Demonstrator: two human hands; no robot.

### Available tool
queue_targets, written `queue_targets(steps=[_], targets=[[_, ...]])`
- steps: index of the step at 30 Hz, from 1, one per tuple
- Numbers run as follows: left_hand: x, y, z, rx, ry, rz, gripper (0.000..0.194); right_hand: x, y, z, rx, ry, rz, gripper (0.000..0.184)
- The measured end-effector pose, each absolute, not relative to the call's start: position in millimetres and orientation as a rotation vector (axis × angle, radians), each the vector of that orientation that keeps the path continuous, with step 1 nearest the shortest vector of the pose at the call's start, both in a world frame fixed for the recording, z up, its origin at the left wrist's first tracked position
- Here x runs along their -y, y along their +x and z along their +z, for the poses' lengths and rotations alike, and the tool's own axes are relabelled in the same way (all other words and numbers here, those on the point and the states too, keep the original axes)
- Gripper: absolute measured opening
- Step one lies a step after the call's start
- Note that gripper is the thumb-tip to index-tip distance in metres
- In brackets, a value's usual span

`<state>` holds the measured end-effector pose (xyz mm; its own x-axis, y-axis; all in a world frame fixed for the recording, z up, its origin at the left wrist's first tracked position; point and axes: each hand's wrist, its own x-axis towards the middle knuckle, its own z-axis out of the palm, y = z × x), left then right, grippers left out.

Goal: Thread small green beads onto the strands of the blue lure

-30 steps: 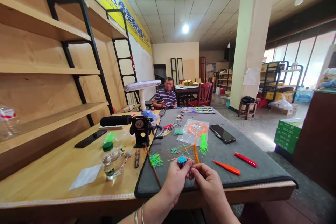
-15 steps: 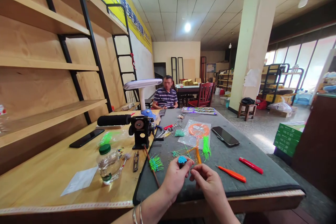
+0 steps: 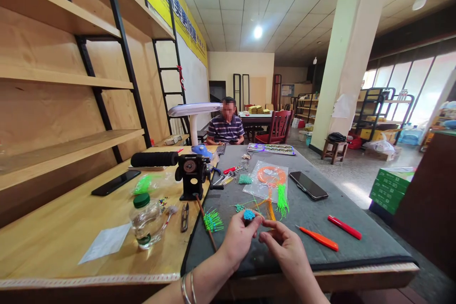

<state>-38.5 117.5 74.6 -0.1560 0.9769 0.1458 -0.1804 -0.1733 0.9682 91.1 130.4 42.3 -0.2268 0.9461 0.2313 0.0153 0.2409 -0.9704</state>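
My left hand (image 3: 239, 236) is closed around a small blue beaded cluster (image 3: 249, 214), its round top showing above the thumb. Close on the right, my right hand (image 3: 285, 244) has its thumb and index finger bent together near the left fingertips; anything between them is too small to make out. Orange cords (image 3: 271, 210) lie just beyond the fingers, beside bright green cords (image 3: 282, 201). Loose teal beads (image 3: 239, 208) are scattered on the grey mat (image 3: 356, 259). Left of my hands, a bunch of green strands tipped with blue (image 3: 213, 221) lies against a brown rod (image 3: 204, 216).
A black hand-cranked winder (image 3: 192, 178) stands at the mat's left edge. Nearby are a water bottle (image 3: 146, 223) and thread snips (image 3: 184, 217). To the right lie an orange-handled pick (image 3: 318, 238), a red pen-like tool (image 3: 344, 227) and a phone (image 3: 308, 185). A person (image 3: 226, 126) sits opposite.
The right thumb and index finger have shifted, with the index reaching nearer the left fingertips. My left hand keeps its hold on the blue cluster. The whole view has tilted slightly.
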Motion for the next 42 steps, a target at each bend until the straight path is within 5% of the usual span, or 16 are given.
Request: queue_targets(steps=[42], targets=[[-132,-36,66,-1.056,1.307,1.467,0.030,-147,107,31,1.716,-1.055,0.916,0.026]])
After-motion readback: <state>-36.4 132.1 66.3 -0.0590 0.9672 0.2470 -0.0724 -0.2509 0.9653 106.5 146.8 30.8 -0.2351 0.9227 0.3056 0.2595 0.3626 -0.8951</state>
